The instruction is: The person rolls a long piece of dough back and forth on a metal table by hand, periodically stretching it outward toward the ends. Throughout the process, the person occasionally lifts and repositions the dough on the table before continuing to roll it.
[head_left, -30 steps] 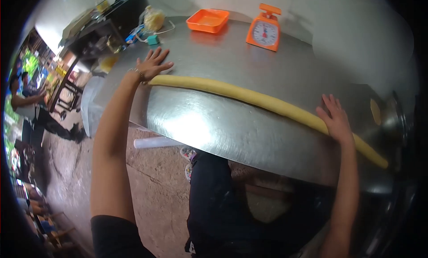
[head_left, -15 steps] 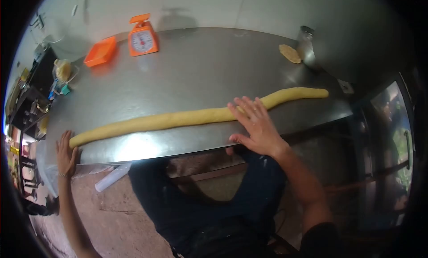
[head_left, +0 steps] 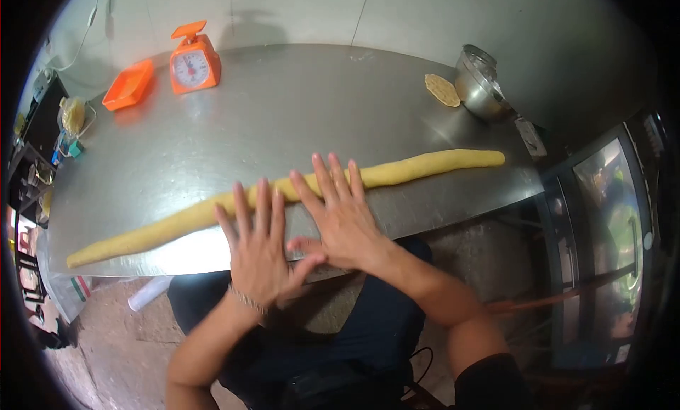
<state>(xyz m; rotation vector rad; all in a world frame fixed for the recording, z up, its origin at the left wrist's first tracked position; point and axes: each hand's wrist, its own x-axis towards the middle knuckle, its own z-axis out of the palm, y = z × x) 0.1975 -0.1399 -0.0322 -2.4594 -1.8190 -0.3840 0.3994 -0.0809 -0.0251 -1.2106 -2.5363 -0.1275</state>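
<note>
A long rope of yellow dough (head_left: 418,166) stretches across the metal table (head_left: 283,112), thinner toward its left end. My left hand (head_left: 256,250) lies over the middle of the dough, fingers spread and stretched out, with a bracelet at the wrist. Close beside it on the right, my right hand (head_left: 340,218) also rests its outstretched fingers on the dough. Neither hand is wrapped round it. The stretch of dough under the fingers is partly hidden.
An orange kitchen scale (head_left: 193,66) and an orange tray (head_left: 129,85) stand at the back left. A metal bowl (head_left: 483,91) sits at the back right beside a flat tan piece (head_left: 443,90). Below the near edge are my legs (head_left: 312,346).
My left hand has come from the dough's left end to its middle. My right hand has shifted left, so both are now side by side. The view has moved slightly.
</note>
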